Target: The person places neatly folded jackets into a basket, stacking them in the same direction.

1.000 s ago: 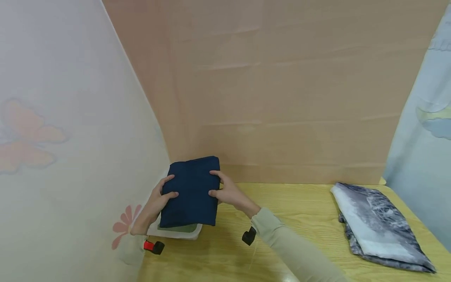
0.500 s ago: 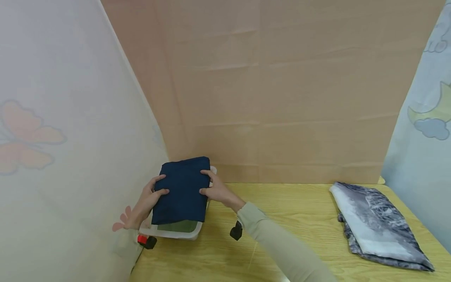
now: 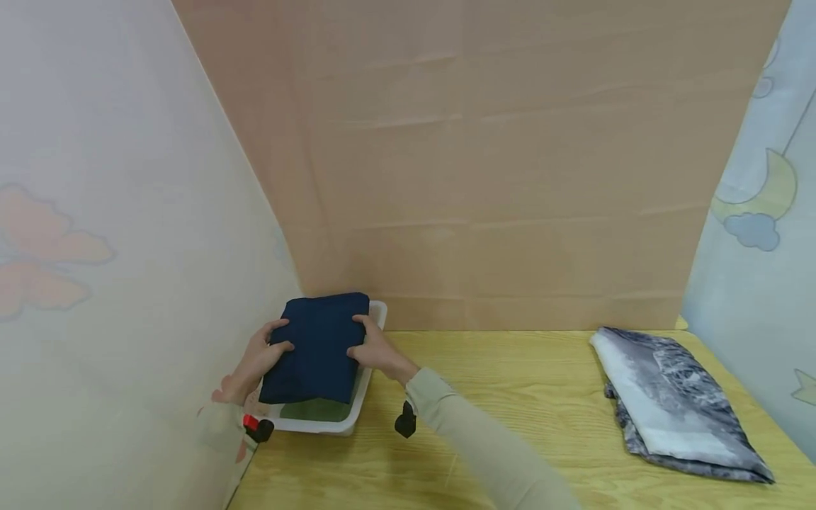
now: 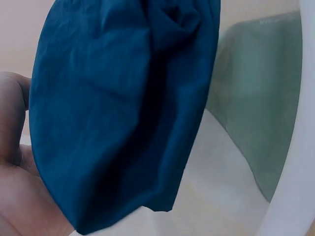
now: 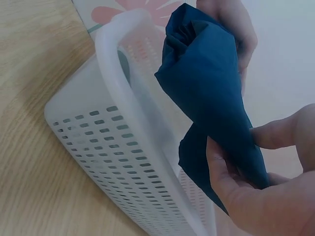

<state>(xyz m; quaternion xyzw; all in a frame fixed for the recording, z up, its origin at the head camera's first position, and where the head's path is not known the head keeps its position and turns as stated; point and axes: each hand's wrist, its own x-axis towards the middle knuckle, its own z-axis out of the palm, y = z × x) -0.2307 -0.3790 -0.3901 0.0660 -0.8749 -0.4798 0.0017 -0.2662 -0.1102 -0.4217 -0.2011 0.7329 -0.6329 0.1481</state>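
A folded navy cloth (image 3: 319,350) is held over a white plastic basket (image 3: 376,312) in the head view. My left hand (image 3: 257,358) grips its left edge, thumb on top. On the opposite edge my right hand (image 3: 376,347) pinches the cloth between thumb and fingers, as the right wrist view also shows at the right hand (image 5: 275,182). Folds of the cloth (image 4: 103,98) hang down in the left wrist view. Inside the basket lies a green cloth (image 4: 261,93), partly hidden by the navy one.
On the right of the wooden table (image 3: 497,397) lies a folded grey and white patterned cloth (image 3: 676,404). A pale wall with printed flowers and butterflies (image 3: 127,212) stands close by the basket's left side. Brown sheeting (image 3: 510,177) hangs behind the table.
Both hands have carried the navy cloth left and slightly lower, so it sits more over the basket. More of the basket's rim shows at its right. The view has shifted a little.
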